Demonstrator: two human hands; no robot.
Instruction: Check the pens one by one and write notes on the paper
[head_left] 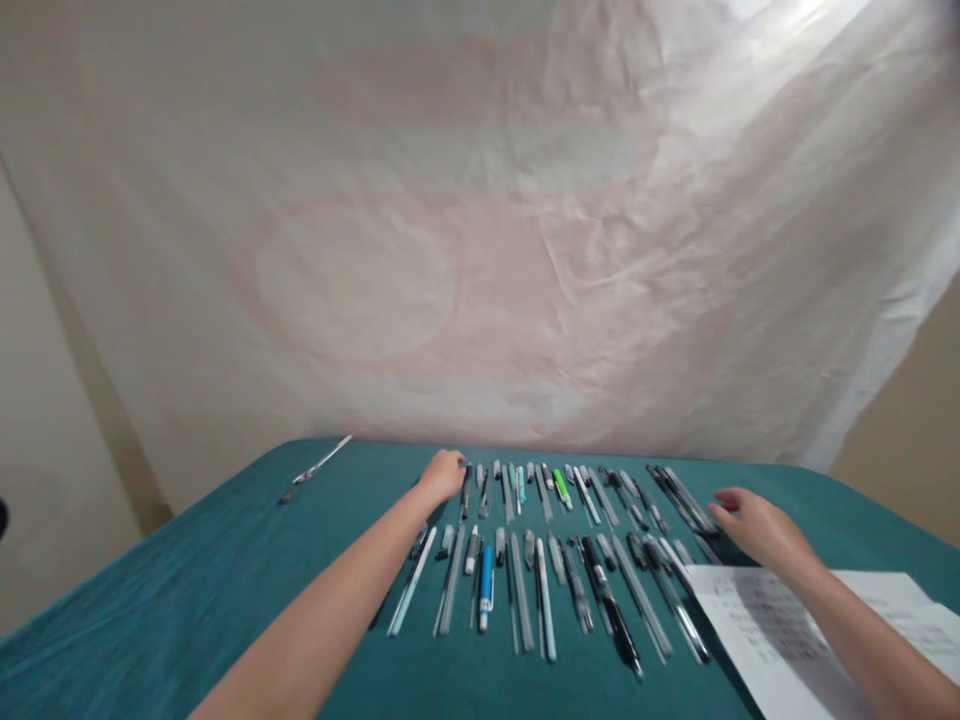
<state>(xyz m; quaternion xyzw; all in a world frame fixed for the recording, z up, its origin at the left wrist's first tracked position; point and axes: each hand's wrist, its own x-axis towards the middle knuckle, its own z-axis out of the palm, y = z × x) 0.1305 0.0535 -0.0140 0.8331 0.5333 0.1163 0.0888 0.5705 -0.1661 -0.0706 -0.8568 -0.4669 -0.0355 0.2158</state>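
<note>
Two rows of pens and loose pen parts lie on a green cloth. At the left end of the back row is my left hand (444,474), its fingers loosely bent and apart, beside a dark pen (466,491). My right hand (754,522) hovers or rests at the right end, thumb and fingers apart, close to several dark-and-clear pen pieces (682,498). Nothing shows in either hand. A green pen (562,488) stands out in the back row. In the front row lie a blue pen (486,588) and a black pen (619,625). My left forearm covers part of the front row's left end.
Printed or written white sheets (795,640) lie at the front right, under my right forearm. A thin pen-like item (316,468) lies apart at the back left. Behind the green-covered table (247,580) hangs a pale, creased sheet (495,250).
</note>
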